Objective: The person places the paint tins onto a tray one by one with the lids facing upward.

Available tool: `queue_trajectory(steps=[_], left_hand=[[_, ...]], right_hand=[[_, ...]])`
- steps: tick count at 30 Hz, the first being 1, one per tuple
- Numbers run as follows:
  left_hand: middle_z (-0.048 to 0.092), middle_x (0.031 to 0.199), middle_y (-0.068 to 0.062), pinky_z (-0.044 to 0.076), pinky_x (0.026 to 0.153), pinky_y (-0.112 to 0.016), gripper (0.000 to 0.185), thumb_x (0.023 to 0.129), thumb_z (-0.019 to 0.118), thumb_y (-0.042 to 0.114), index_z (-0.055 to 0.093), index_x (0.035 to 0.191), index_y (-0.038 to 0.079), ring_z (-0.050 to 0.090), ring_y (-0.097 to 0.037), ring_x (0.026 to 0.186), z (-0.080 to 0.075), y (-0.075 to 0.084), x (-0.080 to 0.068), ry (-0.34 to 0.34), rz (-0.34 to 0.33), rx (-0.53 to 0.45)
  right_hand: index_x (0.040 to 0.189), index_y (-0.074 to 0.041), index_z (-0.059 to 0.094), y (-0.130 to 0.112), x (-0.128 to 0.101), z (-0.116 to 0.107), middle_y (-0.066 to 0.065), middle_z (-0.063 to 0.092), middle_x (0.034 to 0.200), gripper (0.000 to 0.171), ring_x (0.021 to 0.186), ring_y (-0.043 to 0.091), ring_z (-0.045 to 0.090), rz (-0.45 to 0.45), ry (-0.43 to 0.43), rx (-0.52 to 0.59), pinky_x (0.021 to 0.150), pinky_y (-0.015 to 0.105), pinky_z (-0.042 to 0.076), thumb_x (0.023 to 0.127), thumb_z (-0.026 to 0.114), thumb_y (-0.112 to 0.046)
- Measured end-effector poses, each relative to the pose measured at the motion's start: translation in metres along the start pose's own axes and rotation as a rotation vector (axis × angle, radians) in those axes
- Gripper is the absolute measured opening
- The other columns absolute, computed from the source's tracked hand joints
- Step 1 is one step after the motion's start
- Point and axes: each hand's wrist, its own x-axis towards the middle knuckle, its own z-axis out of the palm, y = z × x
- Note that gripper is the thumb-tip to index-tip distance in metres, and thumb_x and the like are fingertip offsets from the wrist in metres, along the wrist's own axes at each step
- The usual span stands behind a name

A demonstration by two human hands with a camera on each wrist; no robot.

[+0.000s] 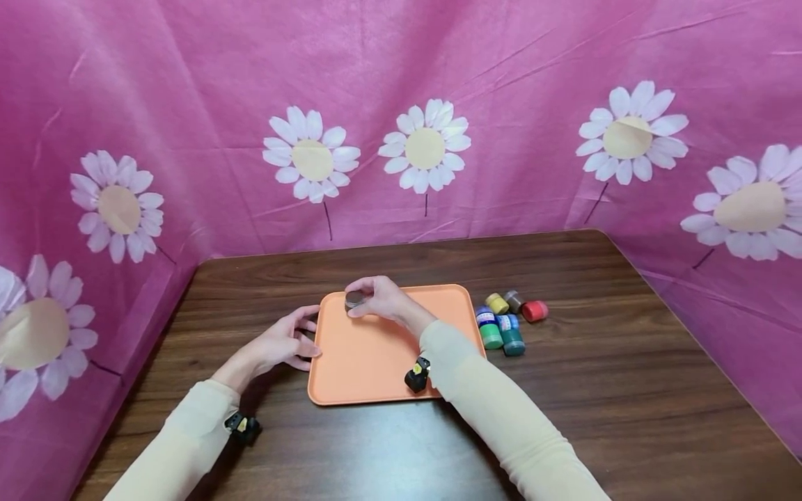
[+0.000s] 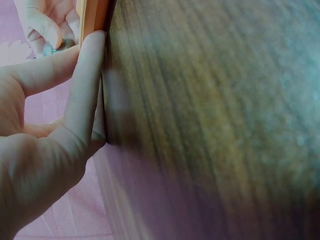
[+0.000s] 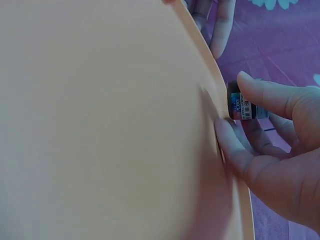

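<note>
A small paint jar (image 1: 354, 300) with a dark end and a printed label (image 3: 244, 106) is pinched between the thumb and fingers of my right hand (image 1: 383, 299). It is at the far left corner of an orange tray (image 1: 370, 362), close over the rim in the head view. My left hand (image 1: 278, 341) is at the tray's left edge, its thumb tip at the rim and its other fingers spread along the outside. In the left wrist view, a fairly straight finger (image 2: 87, 82) touches the tray's edge.
Right of the tray lies a cluster of paint jars: yellow (image 1: 497, 303), dark (image 1: 514, 300), red (image 1: 535, 311), green (image 1: 491, 337) and several blue or teal ones (image 1: 512, 341). The brown wooden table (image 1: 601, 390) is bounded by a pink cloth (image 1: 501, 62) with printed daisies.
</note>
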Motion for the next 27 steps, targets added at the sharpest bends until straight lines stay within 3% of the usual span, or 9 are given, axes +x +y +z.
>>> queue_trajectory(steps=[6,13,19,27], left_hand=[[0.033,0.133,-0.027,0.062,0.073,-0.051,0.094,0.083,0.068,-0.012,0.015,0.160,0.004,0.066,-0.023,0.089,0.002,-0.001,0.000,-0.011,0.003,-0.010],[0.034,0.133,-0.027,0.062,0.073,-0.050,0.094,0.084,0.070,-0.011,0.017,0.160,0.005,0.066,-0.024,0.090,0.008,-0.005,0.001,-0.011,-0.011,-0.019],[0.034,0.134,-0.028,0.062,0.072,-0.052,0.095,0.082,0.071,-0.011,0.017,0.160,0.004,0.067,-0.025,0.091,0.005,-0.007,-0.004,0.005,-0.013,-0.015],[0.032,0.135,-0.028,0.062,0.073,-0.051,0.095,0.084,0.070,-0.010,0.015,0.160,0.004,0.066,-0.025,0.092,-0.002,0.002,-0.003,0.001,-0.002,0.001]], right_hand=[[0.124,0.006,0.067,0.000,0.002,0.004,0.009,0.071,0.102,0.047,0.087,0.011,0.061,-0.056,-0.009,-0.033,0.077,0.020,0.053,0.080,0.081,0.009],[0.123,0.002,0.070,0.004,-0.002,0.006,0.009,0.068,0.105,0.045,0.082,0.012,0.056,-0.039,-0.033,-0.129,0.066,0.019,0.047,0.079,0.078,0.013],[0.122,0.001,0.071,0.004,0.002,0.015,0.012,0.069,0.111,0.045,0.084,0.012,0.054,-0.054,-0.060,-0.155,0.070,0.019,0.047,0.079,0.079,0.012],[0.121,-0.002,0.072,-0.005,0.009,0.016,0.009,0.071,0.106,0.047,0.086,0.012,0.055,-0.060,-0.018,-0.186,0.073,0.019,0.047,0.077,0.081,0.013]])
